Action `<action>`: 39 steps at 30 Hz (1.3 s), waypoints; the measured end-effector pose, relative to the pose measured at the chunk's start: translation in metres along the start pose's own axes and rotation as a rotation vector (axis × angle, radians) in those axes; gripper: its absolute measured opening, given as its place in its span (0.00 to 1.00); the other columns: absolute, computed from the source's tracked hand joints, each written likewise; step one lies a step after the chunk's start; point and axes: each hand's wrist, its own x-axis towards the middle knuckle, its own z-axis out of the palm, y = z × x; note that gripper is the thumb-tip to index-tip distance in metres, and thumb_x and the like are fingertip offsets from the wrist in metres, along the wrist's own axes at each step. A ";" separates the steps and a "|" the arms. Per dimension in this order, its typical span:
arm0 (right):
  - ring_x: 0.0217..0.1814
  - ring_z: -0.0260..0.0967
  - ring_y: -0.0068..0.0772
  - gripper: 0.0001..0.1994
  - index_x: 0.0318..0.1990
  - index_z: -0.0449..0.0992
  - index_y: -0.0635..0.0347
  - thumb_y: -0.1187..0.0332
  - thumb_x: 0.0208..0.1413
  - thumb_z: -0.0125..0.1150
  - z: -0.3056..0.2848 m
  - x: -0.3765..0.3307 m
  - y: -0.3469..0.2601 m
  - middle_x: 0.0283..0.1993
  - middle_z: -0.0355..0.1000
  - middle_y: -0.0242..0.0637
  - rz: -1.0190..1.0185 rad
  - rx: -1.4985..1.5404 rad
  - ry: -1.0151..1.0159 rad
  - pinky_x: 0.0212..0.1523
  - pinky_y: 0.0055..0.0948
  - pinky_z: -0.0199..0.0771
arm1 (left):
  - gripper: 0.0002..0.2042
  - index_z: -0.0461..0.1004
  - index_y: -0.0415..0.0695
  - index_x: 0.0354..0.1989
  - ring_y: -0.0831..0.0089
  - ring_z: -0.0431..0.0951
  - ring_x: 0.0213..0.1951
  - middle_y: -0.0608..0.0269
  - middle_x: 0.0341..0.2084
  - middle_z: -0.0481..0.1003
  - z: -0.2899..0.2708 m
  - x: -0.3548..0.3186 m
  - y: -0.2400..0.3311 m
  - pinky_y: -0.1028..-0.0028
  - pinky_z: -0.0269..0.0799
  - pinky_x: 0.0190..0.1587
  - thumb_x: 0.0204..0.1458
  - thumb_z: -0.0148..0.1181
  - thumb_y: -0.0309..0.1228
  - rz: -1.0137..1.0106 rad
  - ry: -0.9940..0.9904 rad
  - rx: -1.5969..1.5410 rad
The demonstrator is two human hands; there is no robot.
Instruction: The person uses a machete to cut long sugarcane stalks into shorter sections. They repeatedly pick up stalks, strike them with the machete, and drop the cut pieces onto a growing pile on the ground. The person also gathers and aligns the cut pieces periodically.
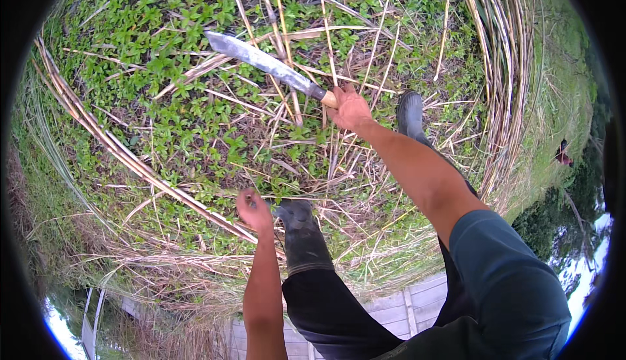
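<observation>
My right hand [351, 107] is closed round the pale wooden handle of a machete [264, 62]. Its long, worn grey blade points to the far left, above the green ground plants and some dry stalks. Lower and to the left, my left hand [254, 211] has its fingers curled in, close to my boot [301, 230]. A thin stalk runs beside these fingers; whether they hold it is hard to make out. Several cut cane stalks [280, 34] lie on the ground beyond the blade.
A thick bundle of long canes [512, 67] curves along the right side. Long stalks [130, 155] stretch across the left. My other boot [411, 115] stands near my right forearm. Dry straw covers the nearer ground, with a grey panelled wall [404, 311] behind my legs.
</observation>
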 end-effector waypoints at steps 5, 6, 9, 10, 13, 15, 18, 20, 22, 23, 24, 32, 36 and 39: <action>0.35 0.68 0.52 0.14 0.36 0.69 0.60 0.66 0.39 0.58 -0.131 -0.043 0.051 0.35 0.64 0.45 -0.065 0.258 0.108 0.38 0.45 0.73 | 0.44 0.54 0.31 0.63 0.45 0.56 0.62 0.37 0.58 0.60 0.124 0.111 0.202 0.53 0.51 0.66 0.43 0.69 0.44 0.122 -0.052 -0.025; 0.33 0.66 0.48 0.14 0.35 0.68 0.60 0.67 0.39 0.58 -0.153 -0.049 0.073 0.34 0.62 0.43 -0.129 0.262 0.212 0.35 0.42 0.71 | 0.55 0.43 0.32 0.67 0.42 0.52 0.65 0.35 0.62 0.52 0.147 0.128 0.220 0.51 0.48 0.67 0.40 0.71 0.52 0.068 -0.101 0.031; 0.27 0.59 0.31 0.11 0.33 0.66 0.59 0.70 0.39 0.57 -0.223 -0.072 0.146 0.30 0.58 0.35 -0.113 0.416 0.393 0.26 0.31 0.66 | 0.68 0.33 0.31 0.68 0.41 0.49 0.65 0.31 0.63 0.46 0.199 0.144 0.248 0.48 0.43 0.68 0.31 0.72 0.62 -0.164 -0.002 0.114; 0.26 0.58 0.26 0.10 0.33 0.66 0.58 0.71 0.40 0.56 -0.245 -0.085 0.171 0.29 0.58 0.32 0.028 0.421 0.441 0.24 0.29 0.64 | 0.70 0.32 0.30 0.68 0.40 0.49 0.64 0.30 0.62 0.46 0.204 0.138 0.255 0.46 0.41 0.68 0.28 0.72 0.64 -0.161 0.001 0.059; 0.23 0.54 0.19 0.07 0.33 0.66 0.58 0.72 0.44 0.53 -0.304 -0.128 0.231 0.26 0.57 0.28 0.350 0.388 0.592 0.20 0.25 0.58 | 0.70 0.29 0.31 0.68 0.39 0.47 0.65 0.29 0.62 0.43 0.212 0.100 0.279 0.50 0.45 0.68 0.30 0.73 0.61 0.052 -0.113 0.179; 0.22 0.53 0.19 0.06 0.33 0.67 0.59 0.69 0.46 0.52 -0.322 -0.158 0.248 0.25 0.58 0.29 0.422 0.382 0.666 0.20 0.25 0.57 | 0.61 0.34 0.29 0.67 0.41 0.62 0.59 0.29 0.56 0.57 0.217 0.092 0.285 0.54 0.59 0.63 0.37 0.72 0.51 -0.104 -0.108 0.216; 0.22 0.53 0.20 0.07 0.33 0.66 0.59 0.67 0.48 0.52 -0.312 -0.214 0.268 0.24 0.58 0.29 0.558 0.328 0.601 0.22 0.26 0.56 | 0.36 0.58 0.32 0.59 0.49 0.79 0.34 0.43 0.31 0.77 0.222 0.101 0.284 0.60 0.74 0.46 0.45 0.68 0.40 -0.346 -0.035 0.102; 0.23 0.52 0.22 0.09 0.33 0.66 0.61 0.67 0.48 0.54 -0.304 -0.250 0.255 0.25 0.59 0.29 0.597 0.397 0.563 0.23 0.28 0.55 | 0.26 0.67 0.35 0.47 0.49 0.78 0.29 0.47 0.26 0.77 0.205 0.112 0.278 0.59 0.73 0.40 0.46 0.68 0.39 -0.231 -0.009 0.014; 0.26 0.55 0.25 0.10 0.36 0.67 0.64 0.68 0.47 0.56 -0.298 -0.289 0.256 0.27 0.60 0.32 0.624 0.473 0.528 0.26 0.28 0.58 | 0.14 0.70 0.37 0.32 0.58 0.72 0.21 0.56 0.19 0.73 0.181 0.115 0.296 0.59 0.68 0.30 0.52 0.64 0.37 -0.026 0.070 -0.163; 0.26 0.56 0.26 0.11 0.36 0.68 0.65 0.69 0.47 0.56 -0.290 -0.312 0.263 0.27 0.61 0.33 0.645 0.482 0.515 0.27 0.28 0.59 | 0.14 0.70 0.37 0.31 0.61 0.70 0.20 0.57 0.18 0.72 0.160 0.124 0.305 0.61 0.67 0.29 0.53 0.62 0.37 -0.011 0.036 -0.241; 0.26 0.57 0.28 0.11 0.36 0.68 0.65 0.69 0.47 0.56 -0.284 -0.334 0.266 0.27 0.61 0.34 0.630 0.421 0.493 0.28 0.30 0.60 | 0.14 0.70 0.36 0.30 0.64 0.68 0.19 0.58 0.17 0.71 0.133 0.140 0.313 0.62 0.65 0.27 0.55 0.60 0.37 0.010 0.011 -0.323; 0.32 0.63 0.56 0.13 0.31 0.69 0.65 0.65 0.40 0.58 -0.291 -0.480 0.205 0.29 0.65 0.50 0.801 0.370 0.445 0.35 0.48 0.63 | 0.24 0.58 0.47 0.19 0.79 0.54 0.14 0.69 0.11 0.56 -0.155 0.192 0.538 0.68 0.48 0.14 0.64 0.44 0.51 0.186 0.271 -0.336; 0.38 0.69 0.57 0.15 0.33 0.73 0.64 0.64 0.38 0.63 -0.317 -0.547 0.166 0.34 0.71 0.53 0.963 0.431 0.419 0.41 0.48 0.69 | 0.22 0.59 0.48 0.21 0.79 0.51 0.17 0.73 0.14 0.54 -0.315 0.155 0.688 0.70 0.48 0.18 0.64 0.44 0.49 0.135 0.437 -0.452; 0.41 0.71 0.56 0.18 0.39 0.74 0.63 0.62 0.40 0.63 -0.324 -0.581 0.176 0.35 0.73 0.52 0.913 0.327 0.325 0.44 0.48 0.71 | 0.18 0.63 0.47 0.28 0.80 0.53 0.19 0.73 0.19 0.58 -0.434 0.135 0.752 0.73 0.49 0.20 0.63 0.49 0.48 0.170 0.399 -0.724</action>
